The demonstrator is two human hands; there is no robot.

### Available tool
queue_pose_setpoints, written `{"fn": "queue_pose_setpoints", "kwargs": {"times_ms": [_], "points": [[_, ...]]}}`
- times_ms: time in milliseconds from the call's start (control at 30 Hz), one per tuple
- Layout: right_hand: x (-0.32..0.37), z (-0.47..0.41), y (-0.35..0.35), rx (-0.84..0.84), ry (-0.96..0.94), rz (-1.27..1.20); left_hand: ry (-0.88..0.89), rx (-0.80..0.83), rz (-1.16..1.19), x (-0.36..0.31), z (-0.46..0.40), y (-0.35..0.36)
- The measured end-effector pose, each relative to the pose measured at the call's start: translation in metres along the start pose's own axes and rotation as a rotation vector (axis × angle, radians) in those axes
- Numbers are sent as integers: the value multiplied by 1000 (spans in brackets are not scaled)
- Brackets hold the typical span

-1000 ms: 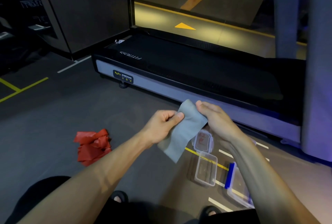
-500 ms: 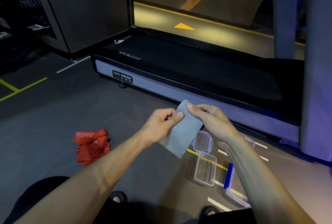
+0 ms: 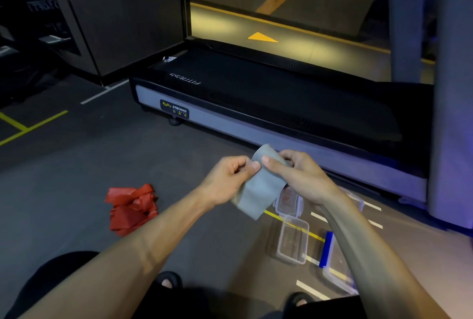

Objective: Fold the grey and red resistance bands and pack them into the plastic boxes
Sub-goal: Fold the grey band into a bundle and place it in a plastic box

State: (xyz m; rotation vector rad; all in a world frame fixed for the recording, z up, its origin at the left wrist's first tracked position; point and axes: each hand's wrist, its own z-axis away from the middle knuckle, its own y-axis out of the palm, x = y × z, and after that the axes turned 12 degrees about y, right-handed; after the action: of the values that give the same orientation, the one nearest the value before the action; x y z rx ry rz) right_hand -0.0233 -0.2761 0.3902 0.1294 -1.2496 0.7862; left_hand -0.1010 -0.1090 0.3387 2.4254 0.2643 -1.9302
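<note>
Matt, smooth rubbery grey band [image 3: 258,190]; clear glossy plastic box [image 3: 293,240]; crumpled red band [image 3: 131,208].

"BODY STRONG", "FITNESS" on treadmill [image 3: 256,103]

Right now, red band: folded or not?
Not folded. The red band lies crumpled in a loose heap on the floor, untouched; both hands are on the grey band.

A gym: a branded treadmill [image 3: 268,103] stands on dark flooring [image 3: 76,165] with painted lines.
</note>
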Motion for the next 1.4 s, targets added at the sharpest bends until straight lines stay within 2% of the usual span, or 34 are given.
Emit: {"fn": "queue_pose_setpoints", "kwargs": {"times_ms": [133, 267, 600, 700, 1000, 1200, 1300, 1400], "points": [[0, -4, -4, -83, -2, 28, -69, 79, 133, 5, 2, -1], [-3, -7, -13, -152, 7, -17, -53, 140, 191, 7, 2, -5], [-6, -6, -24, -212, -6, -120, -83, 92, 130, 12, 0, -6], [-5, -2, -22, -186, 23, -153, -62, 48, 76, 12, -2, -5], [0, 7, -6, 42, 96, -317, -8, 17, 6, 10, -5, 0], [-4, 5, 3, 74, 168, -356, 29, 32, -12, 14, -6, -2], [-5, 5, 6, 65, 177, -338, 45, 41, -75, 16, -6, -3], [-3, 9, 9, 83, 133, -208, 62, 52, -122, 15, -5, -3]]}}
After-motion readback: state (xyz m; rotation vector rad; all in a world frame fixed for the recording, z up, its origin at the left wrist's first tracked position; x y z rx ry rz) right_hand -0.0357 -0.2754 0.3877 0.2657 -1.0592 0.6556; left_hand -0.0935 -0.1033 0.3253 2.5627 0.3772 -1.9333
